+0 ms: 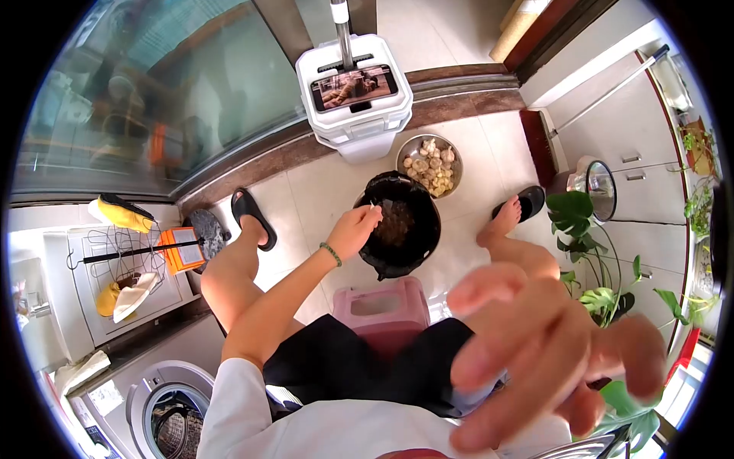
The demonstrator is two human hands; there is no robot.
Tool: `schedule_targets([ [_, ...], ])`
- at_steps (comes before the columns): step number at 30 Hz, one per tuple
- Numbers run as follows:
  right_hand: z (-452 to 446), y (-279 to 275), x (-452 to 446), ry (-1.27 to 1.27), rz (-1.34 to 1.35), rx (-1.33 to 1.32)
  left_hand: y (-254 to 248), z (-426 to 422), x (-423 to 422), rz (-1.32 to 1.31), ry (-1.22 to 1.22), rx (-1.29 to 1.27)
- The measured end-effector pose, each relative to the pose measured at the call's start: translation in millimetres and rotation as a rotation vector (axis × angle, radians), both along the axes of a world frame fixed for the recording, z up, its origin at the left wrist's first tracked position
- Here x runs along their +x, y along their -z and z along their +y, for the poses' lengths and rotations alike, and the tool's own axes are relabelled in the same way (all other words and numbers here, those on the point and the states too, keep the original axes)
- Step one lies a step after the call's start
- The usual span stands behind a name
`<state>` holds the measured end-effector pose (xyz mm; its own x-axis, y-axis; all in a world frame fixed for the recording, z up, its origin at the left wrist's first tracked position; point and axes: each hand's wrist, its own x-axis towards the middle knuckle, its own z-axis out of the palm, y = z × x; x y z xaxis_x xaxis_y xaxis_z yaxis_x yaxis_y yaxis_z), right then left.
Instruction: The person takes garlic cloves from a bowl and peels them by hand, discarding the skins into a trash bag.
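My left hand [355,231] reaches over the left rim of a bin lined with a black bag [423,243]. Its fingers are pinched together; a tiny pale bit shows at the tips, too small to name. Brownish scraps [395,222] lie inside the bin. Just behind it stands a metal bowl [459,170] of garlic [433,162], with whole bulbs and loose cloves. Raised close to the camera at the lower right, my right hand [535,336] looks large and slightly blurred. Its fingers are spread and partly bent, and I see nothing held in them.
A pink stool [417,298] is between my legs. Behind the bowl, a phone [354,87] rests on a white mop bucket [334,126]. Potted plants [604,294] and cabinets [646,191] line the right side. A washing machine [145,382] stands at lower left.
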<state>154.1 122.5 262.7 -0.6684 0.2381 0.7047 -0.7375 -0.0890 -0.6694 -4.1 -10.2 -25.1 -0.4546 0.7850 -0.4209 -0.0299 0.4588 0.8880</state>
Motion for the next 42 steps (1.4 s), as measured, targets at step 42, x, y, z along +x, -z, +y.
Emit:
schedule_targets([
  [42,25,228,-48,0.423,-0.605,0.795,-2,-3,-4,-0.316,-0.085,0.081],
])
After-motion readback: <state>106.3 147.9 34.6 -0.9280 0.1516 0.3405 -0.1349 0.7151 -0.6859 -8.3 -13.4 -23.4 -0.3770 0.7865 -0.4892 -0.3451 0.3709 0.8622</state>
